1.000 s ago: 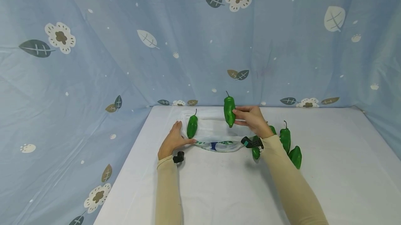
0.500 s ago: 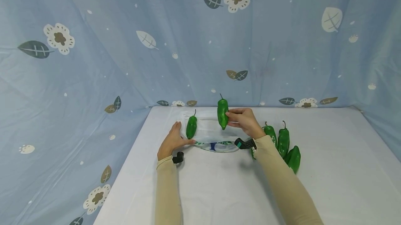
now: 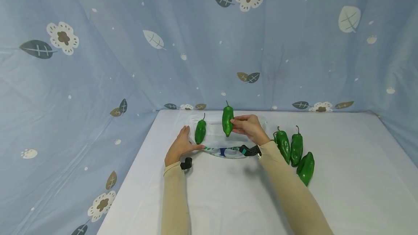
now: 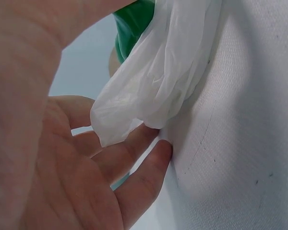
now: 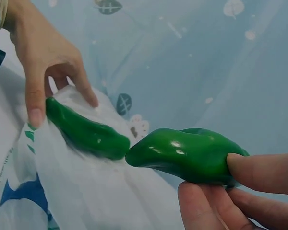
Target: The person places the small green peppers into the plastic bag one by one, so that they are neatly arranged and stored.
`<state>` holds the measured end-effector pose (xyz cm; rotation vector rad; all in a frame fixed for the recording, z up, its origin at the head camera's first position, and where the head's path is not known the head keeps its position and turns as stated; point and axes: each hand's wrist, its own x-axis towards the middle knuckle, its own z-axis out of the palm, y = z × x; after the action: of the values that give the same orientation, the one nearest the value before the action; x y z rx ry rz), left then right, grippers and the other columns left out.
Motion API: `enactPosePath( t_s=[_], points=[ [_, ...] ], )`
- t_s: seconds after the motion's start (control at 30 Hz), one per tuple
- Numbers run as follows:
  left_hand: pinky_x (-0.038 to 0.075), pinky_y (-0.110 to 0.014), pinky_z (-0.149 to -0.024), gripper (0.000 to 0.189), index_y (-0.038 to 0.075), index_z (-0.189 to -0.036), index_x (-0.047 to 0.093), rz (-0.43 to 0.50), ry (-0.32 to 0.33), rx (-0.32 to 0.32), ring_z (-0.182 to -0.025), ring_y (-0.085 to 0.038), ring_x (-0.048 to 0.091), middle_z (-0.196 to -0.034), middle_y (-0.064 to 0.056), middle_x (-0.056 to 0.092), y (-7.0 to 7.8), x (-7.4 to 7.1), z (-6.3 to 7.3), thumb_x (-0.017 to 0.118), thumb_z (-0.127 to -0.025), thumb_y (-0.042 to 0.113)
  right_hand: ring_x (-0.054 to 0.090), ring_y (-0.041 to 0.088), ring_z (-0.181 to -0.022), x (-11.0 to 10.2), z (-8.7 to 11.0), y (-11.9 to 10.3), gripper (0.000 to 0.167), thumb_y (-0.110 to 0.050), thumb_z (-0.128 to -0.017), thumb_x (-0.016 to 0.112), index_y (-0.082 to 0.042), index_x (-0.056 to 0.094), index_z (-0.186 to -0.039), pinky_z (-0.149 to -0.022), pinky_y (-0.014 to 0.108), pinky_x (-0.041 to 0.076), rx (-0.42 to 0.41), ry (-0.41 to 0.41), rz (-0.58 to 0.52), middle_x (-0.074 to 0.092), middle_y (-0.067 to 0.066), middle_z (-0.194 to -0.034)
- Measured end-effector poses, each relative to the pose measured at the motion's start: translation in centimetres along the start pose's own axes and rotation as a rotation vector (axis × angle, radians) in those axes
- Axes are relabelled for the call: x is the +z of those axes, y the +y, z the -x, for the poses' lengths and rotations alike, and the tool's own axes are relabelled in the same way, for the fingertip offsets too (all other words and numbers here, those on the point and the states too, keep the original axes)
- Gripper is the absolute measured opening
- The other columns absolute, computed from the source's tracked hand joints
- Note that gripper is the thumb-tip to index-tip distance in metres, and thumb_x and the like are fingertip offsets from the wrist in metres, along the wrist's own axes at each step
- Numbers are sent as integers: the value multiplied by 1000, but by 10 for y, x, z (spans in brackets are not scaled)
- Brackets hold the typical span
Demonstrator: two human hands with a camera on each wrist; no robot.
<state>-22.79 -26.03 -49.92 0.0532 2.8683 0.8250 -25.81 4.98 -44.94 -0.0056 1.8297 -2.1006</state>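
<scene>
My right hand [image 3: 249,128] pinches a green pepper [image 3: 227,121] between thumb and fingers, stem up, above a white plastic bag [image 3: 213,133]. The right wrist view shows the thumb on one side of this pepper and the fingers beneath. Another green pepper [image 3: 200,132] lies at the left end of the bag. There my left hand [image 3: 179,149] spans the bag's edge, thumb and fingers spread and fairly straight. Up close in the left wrist view, a crumpled corner of the bag [image 4: 149,96] hangs over the fingers. Blue and green print shows along the bag's near edge.
Several more green peppers [image 3: 296,149] lie on the white tabletop [image 3: 346,177] to the right, one partly behind the right sleeve [image 3: 287,187]. A blue patterned curtain [image 3: 196,46] rises behind the table's back edge and along its left side.
My right hand has carried its pepper left and slightly down over the bag, coming nearer to the pepper lying there. My left hand has stayed in place. The right-hand peppers are less covered by the sleeve.
</scene>
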Motion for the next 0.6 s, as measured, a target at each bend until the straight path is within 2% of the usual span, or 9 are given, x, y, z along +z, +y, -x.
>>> enactPosePath(
  t_s=[0.37,0.6],
  points=[
    [27,-55,-129,131,0,-165,13,9,-2,-5,-161,-40,17,-173,-23,13,-1,1,0,85,-75,62,76,9,-78,12,-6,9,46,-7,-101,66,14,53,-139,-79,24,64,42,9,-21,72,9,-101],
    [28,-56,-129,130,0,-165,14,22,3,-7,-161,-41,18,-173,-23,13,0,1,0,86,-75,60,77,9,-78,19,-10,15,47,-7,-101,66,15,52,-140,-82,26,64,37,7,-21,71,20,-114]
  ],
)
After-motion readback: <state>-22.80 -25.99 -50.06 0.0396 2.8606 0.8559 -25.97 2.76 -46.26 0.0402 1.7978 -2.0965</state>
